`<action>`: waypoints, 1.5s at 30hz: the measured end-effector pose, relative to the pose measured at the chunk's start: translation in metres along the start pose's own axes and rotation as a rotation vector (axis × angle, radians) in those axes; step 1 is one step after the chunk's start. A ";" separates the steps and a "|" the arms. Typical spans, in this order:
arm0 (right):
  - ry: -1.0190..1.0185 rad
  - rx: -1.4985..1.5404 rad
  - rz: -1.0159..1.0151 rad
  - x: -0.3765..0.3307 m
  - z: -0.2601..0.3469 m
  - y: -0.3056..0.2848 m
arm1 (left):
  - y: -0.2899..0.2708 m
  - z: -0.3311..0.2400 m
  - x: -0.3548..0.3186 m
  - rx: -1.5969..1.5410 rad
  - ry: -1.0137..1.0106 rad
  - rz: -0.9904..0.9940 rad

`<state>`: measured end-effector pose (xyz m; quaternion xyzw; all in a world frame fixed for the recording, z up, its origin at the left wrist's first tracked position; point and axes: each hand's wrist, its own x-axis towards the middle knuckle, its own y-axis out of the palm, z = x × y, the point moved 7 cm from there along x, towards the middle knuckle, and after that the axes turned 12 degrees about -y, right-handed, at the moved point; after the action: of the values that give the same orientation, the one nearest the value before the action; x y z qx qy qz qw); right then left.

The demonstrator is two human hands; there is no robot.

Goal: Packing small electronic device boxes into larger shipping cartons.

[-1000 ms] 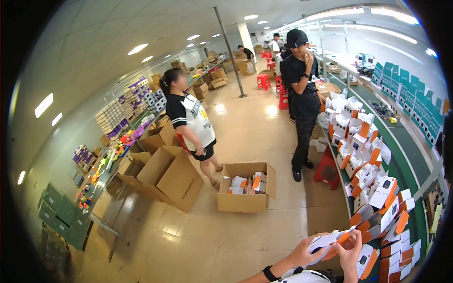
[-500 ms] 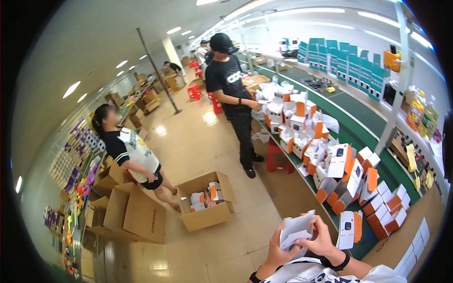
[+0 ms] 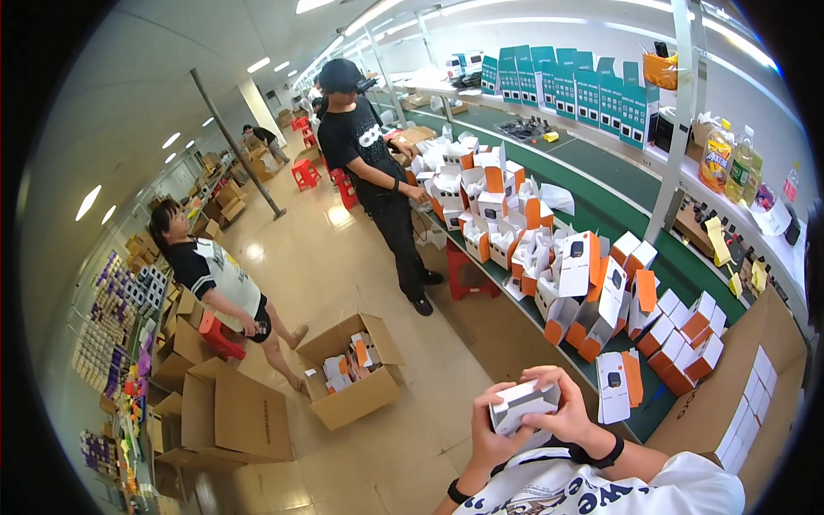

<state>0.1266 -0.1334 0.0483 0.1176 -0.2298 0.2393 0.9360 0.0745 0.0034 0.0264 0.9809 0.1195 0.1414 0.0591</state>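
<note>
Beside the green surface (image 3: 620, 227), the left hand (image 3: 493, 436) and the right hand (image 3: 563, 410) are holding a small white box (image 3: 520, 402); their fingers are pinching its sides. White-and-orange cartons (image 3: 577, 264) are crowding this surface.

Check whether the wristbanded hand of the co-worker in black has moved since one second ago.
Yes: judged against the green bench, the wristbanded hand has come down from chin height to beside the white-and-orange boxes.
</note>
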 end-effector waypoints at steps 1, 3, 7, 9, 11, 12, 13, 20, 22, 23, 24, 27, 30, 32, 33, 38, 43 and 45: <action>-0.027 -0.013 0.007 0.001 0.002 -0.001 | 0.000 0.000 0.002 0.001 -0.006 -0.003; -0.083 -0.038 0.020 0.005 0.006 -0.002 | 0.000 -0.001 0.004 0.045 0.016 0.004; -0.098 -0.155 0.051 0.006 0.009 -0.001 | -0.003 -0.003 0.006 0.053 0.023 -0.038; -0.109 -0.182 0.044 0.010 0.011 0.000 | -0.004 -0.006 0.007 0.082 0.012 -0.054; -0.123 -0.211 0.031 0.011 0.013 0.000 | -0.006 -0.006 0.006 0.111 0.003 -0.063; -0.134 -0.234 0.055 0.010 0.012 0.003 | -0.008 -0.006 0.004 0.129 0.020 -0.079; -0.145 -0.261 0.085 0.009 0.013 0.002 | -0.007 -0.006 0.003 0.141 0.039 -0.100; -0.123 -0.282 0.091 0.000 0.014 0.011 | -0.008 -0.006 -0.006 0.100 -0.018 -0.140; -0.123 -0.007 -0.225 -0.010 0.016 0.012 | -0.011 -0.003 -0.008 0.069 -0.102 -0.188; -0.113 -0.012 -0.233 -0.010 0.011 0.009 | -0.011 -0.003 -0.005 0.066 -0.113 -0.182; -0.135 -0.044 -0.146 -0.006 0.004 0.010 | -0.013 -0.007 0.001 0.083 -0.064 -0.175; -0.222 -0.219 0.048 -0.002 0.013 0.013 | -0.016 -0.008 0.003 -0.024 -0.061 -0.181; -0.258 -0.302 0.008 0.004 0.030 0.011 | -0.011 -0.015 0.005 0.004 -0.120 -0.160; -0.222 -0.292 0.003 0.007 0.027 0.009 | -0.008 -0.021 0.012 0.038 -0.067 -0.127; -0.228 -0.310 -0.001 0.007 0.026 0.007 | -0.006 -0.018 0.012 0.037 -0.077 -0.126; -0.193 -0.306 -0.020 0.004 0.026 0.006 | -0.002 -0.026 0.004 -0.035 0.149 -0.269; -0.176 -0.323 0.019 0.003 0.037 0.009 | -0.004 -0.023 -0.002 0.078 0.162 -0.176; -0.189 -0.318 -0.014 0.002 0.035 0.012 | -0.005 -0.027 -0.002 0.076 0.152 -0.182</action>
<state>0.1091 -0.1337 0.0815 -0.0082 -0.3506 0.1816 0.9187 0.0638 0.0097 0.0512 0.9540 0.2175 0.2050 0.0251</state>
